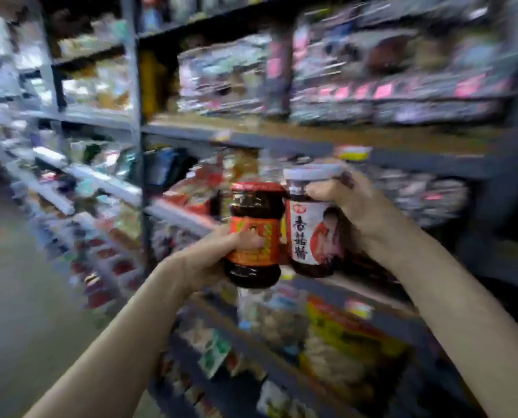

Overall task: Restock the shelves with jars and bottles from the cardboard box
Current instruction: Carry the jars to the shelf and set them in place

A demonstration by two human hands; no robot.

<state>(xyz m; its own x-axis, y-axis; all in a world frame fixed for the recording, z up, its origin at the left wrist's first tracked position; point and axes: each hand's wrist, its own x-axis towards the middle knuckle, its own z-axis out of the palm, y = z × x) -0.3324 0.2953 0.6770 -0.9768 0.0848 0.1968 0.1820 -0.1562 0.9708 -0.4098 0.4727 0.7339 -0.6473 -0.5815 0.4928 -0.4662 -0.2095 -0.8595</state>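
Far-left shelving [70, 116]: grey metal racks of blurred packets, running away down the aisle beside a bare floor.
Left hand [212, 260]: fingers and thumb curled round the lower half of the red-lidded jar, holding it upright in front of the middle shelf.
Red-lidded jar [254, 233]: rounded glass, dark sauce inside, glossy red cap, orange-red label with yellow panels; its right side touches the white-lidded jar.
White-lidded jar [312, 224]: glass, dark contents, pale cap, white-and-red label bearing large dark characters and a portrait; held slightly higher than its neighbour.
Right hand [345, 203]: wrapped round the jar's neck and far side, fingers hooked just under the cap.
Middle shelf [417, 164]: dark board edge with a yellow tag, blurred bagged goods behind.
Lower shelf [351, 333]: yellow-and-red packets, near right, below both jars.
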